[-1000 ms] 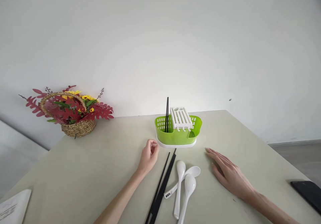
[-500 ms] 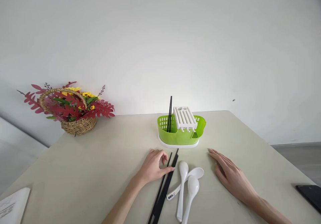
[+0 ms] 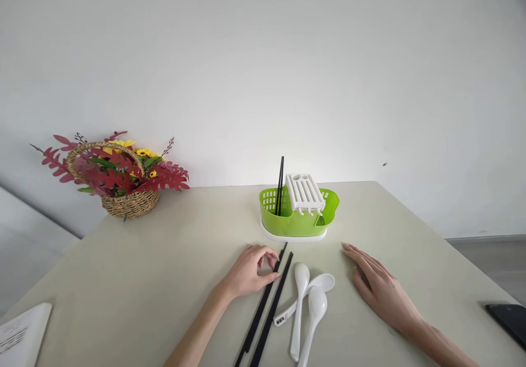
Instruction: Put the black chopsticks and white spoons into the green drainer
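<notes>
My left hand [image 3: 255,270] rests on the table with its fingers curled and thumb bent in around a pair of black chopsticks [image 3: 258,316]. These lie slanting on the table. Just to the right lie more black chopsticks [image 3: 273,317], a narrow gap away. Beside them are three white spoons: one spoon [image 3: 301,279] lying lengthwise, another spoon [image 3: 316,305] to its right, and a third spoon [image 3: 324,282] crosswise underneath. My right hand [image 3: 376,285] lies flat on the table, fingers stretched out, holding nothing, to the right of the spoons.
Behind the hands stands a green cutlery basket [image 3: 283,226] with a white slotted top [image 3: 306,191] and upright black chopsticks [image 3: 280,183]. A flower basket [image 3: 131,205] is at the back left. A phone [image 3: 509,320] lies far right, a white object [image 3: 24,334] far left.
My left hand has shifted slightly left, drawing some chopsticks away from the others so a gap shows between them. My right hand stays where it was.
</notes>
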{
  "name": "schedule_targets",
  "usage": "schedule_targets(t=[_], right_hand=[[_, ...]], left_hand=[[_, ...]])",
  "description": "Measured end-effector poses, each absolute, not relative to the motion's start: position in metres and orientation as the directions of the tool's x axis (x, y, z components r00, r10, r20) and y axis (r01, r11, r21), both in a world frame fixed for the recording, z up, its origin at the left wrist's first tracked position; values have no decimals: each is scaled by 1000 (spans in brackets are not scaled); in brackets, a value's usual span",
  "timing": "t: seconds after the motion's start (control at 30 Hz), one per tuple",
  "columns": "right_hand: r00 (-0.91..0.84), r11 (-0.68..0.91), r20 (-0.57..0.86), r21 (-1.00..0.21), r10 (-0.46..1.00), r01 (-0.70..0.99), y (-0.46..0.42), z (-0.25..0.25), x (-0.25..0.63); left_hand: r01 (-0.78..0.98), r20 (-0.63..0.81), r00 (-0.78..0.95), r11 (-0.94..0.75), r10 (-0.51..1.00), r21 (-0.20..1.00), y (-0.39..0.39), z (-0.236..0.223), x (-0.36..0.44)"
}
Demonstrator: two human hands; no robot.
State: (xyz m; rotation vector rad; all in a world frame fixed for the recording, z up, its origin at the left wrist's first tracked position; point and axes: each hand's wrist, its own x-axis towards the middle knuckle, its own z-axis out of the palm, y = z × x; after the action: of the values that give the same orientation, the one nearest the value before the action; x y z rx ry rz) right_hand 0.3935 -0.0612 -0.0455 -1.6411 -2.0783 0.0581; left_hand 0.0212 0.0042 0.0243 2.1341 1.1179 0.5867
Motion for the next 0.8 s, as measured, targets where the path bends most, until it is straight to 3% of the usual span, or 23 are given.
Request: schedule_targets(t=[0.53,0.8], right_hand=[[-170,286,353,-308,920,907,-60,-51,394],[-172,277,325,-314,930,908,-61,-55,396]], left_hand=[[541,109,519,-424,848,726,7,23,7],[602,160,464,-442,871,665,10,30,-11]])
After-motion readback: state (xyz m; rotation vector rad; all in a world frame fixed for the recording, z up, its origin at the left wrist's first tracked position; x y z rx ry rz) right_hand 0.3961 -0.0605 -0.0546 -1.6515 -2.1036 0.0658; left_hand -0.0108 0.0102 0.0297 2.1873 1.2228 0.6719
